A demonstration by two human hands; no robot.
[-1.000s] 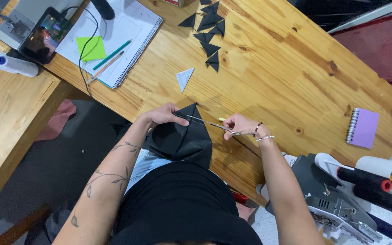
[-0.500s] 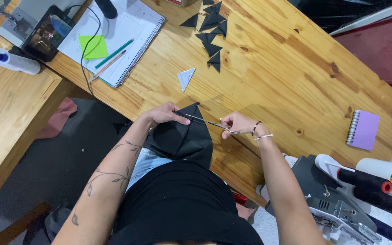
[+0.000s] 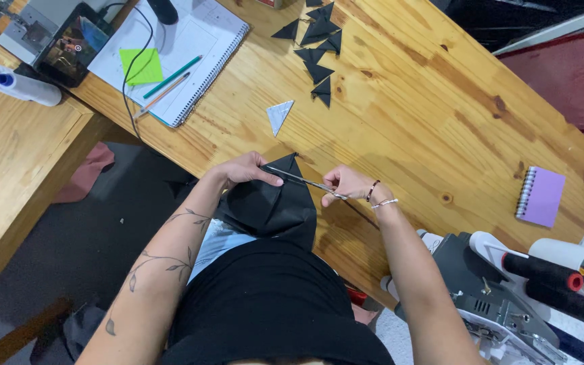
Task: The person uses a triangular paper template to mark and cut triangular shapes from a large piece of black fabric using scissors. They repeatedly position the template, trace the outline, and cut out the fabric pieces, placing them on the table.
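Left hand [image 3: 245,170]: grip pressed on the folded black fabric piece [image 3: 272,203], beside the blades.
Right hand [image 3: 346,184]: grip closed on slim metal scissors [image 3: 302,180].
Risk: fabric slipping, crooked cut, nicked fingertip.

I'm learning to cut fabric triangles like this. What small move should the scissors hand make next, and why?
Probably close the blades and ease forward. The right hand holds scissors whose blades lie across the black fabric near its pointed tip, while the left hand pins the fabric at the table edge. Cut black triangles already lie farther up the table.
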